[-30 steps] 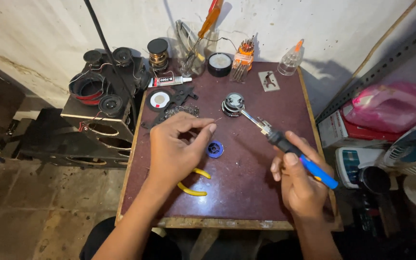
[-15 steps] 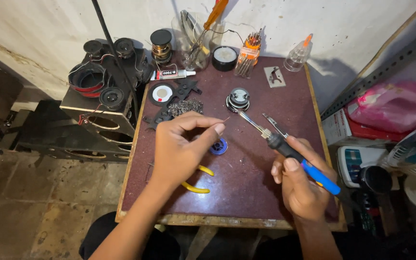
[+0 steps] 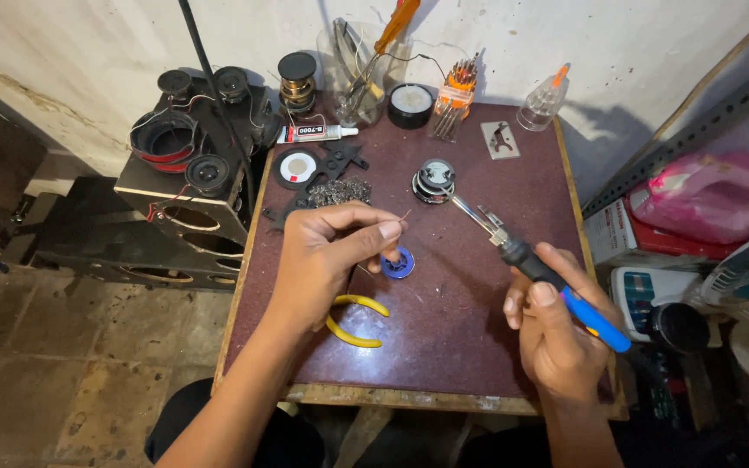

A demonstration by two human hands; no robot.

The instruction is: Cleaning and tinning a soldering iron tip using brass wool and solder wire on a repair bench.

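Meanwhile right hand (image 3: pixel 556 334) holds soldering iron (image 3: pixel 535 264); left hand (image 3: pixel 331 251) pinches wire (image 3: pixel 403 216).

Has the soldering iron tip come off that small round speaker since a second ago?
Yes. The soldering iron in the right hand has pulled back toward the person; its tip now sits clear of the small speaker, which it reached before.

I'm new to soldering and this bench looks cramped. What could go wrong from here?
The soldering iron in the right hand points its tip close to the small round speaker, so a slip might scorch it. The left hand pinches a thin wire near that tip, so its fingers could get burned.
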